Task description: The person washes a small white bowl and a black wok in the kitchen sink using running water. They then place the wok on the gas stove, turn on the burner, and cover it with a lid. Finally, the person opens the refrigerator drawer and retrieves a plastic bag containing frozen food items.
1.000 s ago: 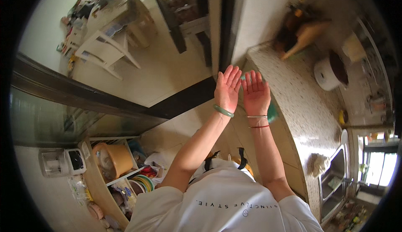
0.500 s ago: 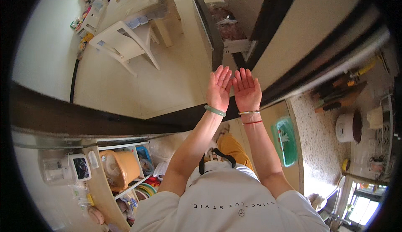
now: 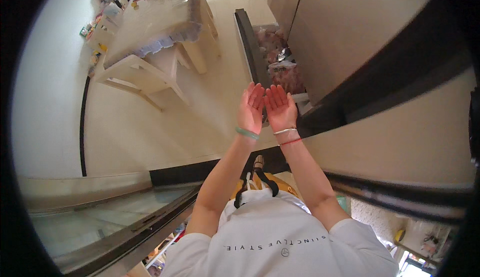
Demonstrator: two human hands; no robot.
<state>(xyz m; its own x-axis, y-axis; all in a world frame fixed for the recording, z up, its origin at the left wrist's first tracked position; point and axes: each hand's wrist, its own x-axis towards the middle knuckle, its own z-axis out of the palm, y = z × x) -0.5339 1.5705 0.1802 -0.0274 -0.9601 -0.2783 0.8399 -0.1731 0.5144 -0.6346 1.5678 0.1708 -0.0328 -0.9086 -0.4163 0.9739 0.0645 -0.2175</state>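
Straight out ahead in the head view, the left hand (image 3: pixel 251 108) and right hand (image 3: pixel 281 108) are raised side by side, palms up, fingers (image 3: pixel 257 91) spread wide and holding nothing, just short of an open freezer drawer (image 3: pixel 280 59) that seems, through the fisheye bend, to be packed with bagged food. Nearest the hands is the drawer's dark front edge (image 3: pixel 248 44), well apart from the pale bench (image 3: pixel 155 17) and chair (image 3: pixel 142 74) across the floor. Reaching in carelessly could, I judge, knock a hand on that edge or tip a slippery bag out.
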